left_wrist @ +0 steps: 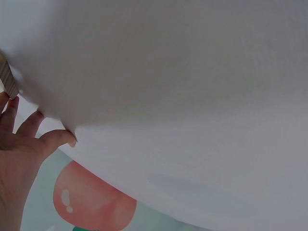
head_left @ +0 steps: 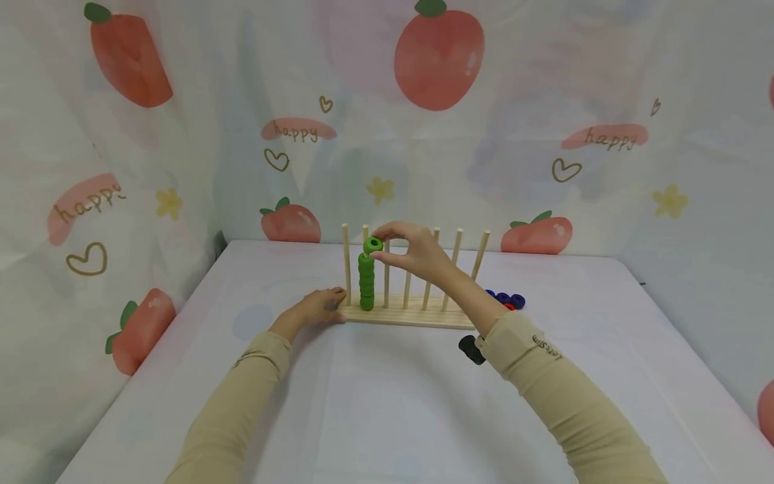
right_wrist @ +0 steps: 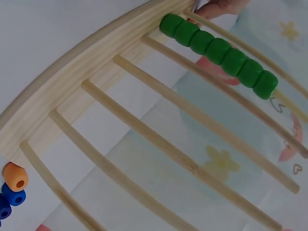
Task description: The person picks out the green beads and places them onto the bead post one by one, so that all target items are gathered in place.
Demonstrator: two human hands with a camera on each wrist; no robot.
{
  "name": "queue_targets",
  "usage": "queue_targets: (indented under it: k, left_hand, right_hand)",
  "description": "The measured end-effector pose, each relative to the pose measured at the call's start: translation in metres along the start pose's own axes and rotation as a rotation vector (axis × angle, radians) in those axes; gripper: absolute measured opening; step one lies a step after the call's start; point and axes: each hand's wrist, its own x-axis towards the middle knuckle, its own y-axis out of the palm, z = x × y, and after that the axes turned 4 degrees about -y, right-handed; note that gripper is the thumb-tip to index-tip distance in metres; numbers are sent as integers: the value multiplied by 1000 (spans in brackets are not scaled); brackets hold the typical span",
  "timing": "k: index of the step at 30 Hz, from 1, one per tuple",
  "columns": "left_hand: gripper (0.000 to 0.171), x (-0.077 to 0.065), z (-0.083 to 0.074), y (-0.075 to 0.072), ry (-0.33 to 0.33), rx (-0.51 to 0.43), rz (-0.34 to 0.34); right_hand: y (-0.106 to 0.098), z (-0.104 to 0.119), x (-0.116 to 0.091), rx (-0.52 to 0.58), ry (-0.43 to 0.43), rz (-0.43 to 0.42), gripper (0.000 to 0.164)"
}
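Observation:
In the head view, my right hand (head_left: 420,252) pinches a green bead (head_left: 373,245) between thumb and fingertips. The bead is right at the upper part of the second peg from the left, its hole facing outward. Below it on that peg sits a stack of several green beads (head_left: 366,282), also seen in the right wrist view as a green row (right_wrist: 219,51). The wooden peg rack (head_left: 405,316) stands upright on the table. At the rack's left end, my left hand (head_left: 317,306) touches the base with loosely extended fingers; the left wrist view shows the base's corner (left_wrist: 8,79) at its fingertips.
Other upright wooden pegs (head_left: 456,269) line the base, without beads. Loose blue and purple beads (head_left: 517,301) and a red bead (head_left: 510,306) lie beyond the rack's right end; an orange bead (right_wrist: 16,176) shows there too. A black object (head_left: 471,349) is at my right cuff.

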Motion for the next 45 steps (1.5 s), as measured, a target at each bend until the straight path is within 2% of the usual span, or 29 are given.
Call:
queue_targets:
  k: [9,27,32,36,42,45]
  left_hand:
    - [68,2,0,1,-11,0,-6]
    - [67,0,0,4,-21,15,-5]
    - [65,-3,0,2,-6,28,-26]
    - [65,-5,1,2,-27,10,-4]
    - [66,-3,-1,2,3,1,-9]
    - [66,-2,-2,2,-6,15,-10]
  right_hand:
    - [-3,-3,15,-57,10,-31,27]
    - [3,-14,30,-8,187,-32,31]
    - [6,-14,35,1,226,-10,33]
    - [7,-16,36,1,244,19,33]
    - [4,-16,36,-35,266,26,33]
    - [3,-16,36,-23,273,36,34]
